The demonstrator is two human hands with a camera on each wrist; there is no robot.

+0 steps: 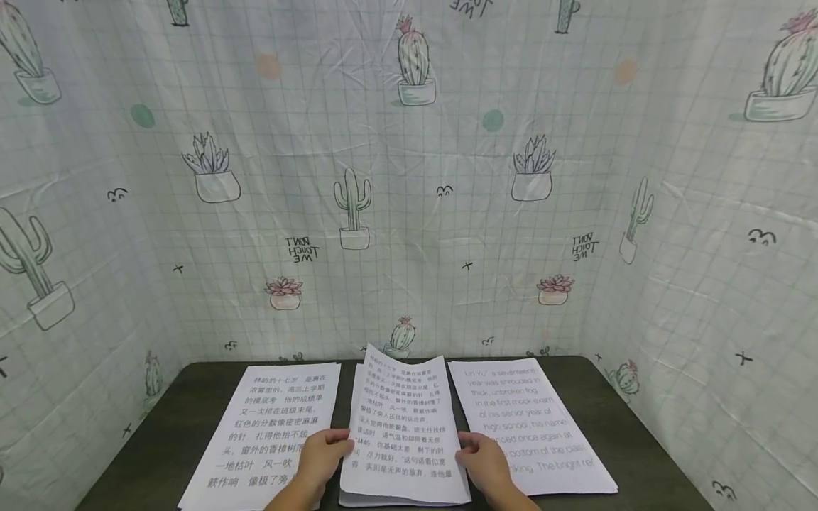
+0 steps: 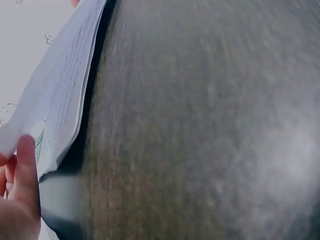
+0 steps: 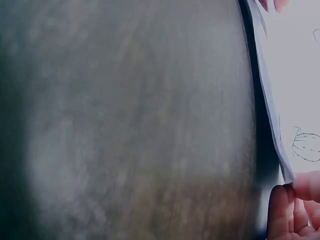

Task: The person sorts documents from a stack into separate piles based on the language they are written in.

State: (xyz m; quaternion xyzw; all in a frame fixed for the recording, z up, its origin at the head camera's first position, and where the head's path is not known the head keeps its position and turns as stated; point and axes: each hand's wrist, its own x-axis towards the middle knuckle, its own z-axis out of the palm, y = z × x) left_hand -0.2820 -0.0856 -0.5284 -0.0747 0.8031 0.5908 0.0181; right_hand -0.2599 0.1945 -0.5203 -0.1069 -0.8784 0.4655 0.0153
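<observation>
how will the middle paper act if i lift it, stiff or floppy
The middle paper would probably be floppy: its far edge dips between the corners while the left hand and right hand pinch its sides. It is likely light, as its edge looks thin. Its layers might slip apart, since more than one edge shows at its near end.

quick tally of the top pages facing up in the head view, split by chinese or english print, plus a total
Chinese print: 2 (left page; middle page, held by the left hand and right hand)
English print: 1 (right page)
Total: 3 top pages
</observation>
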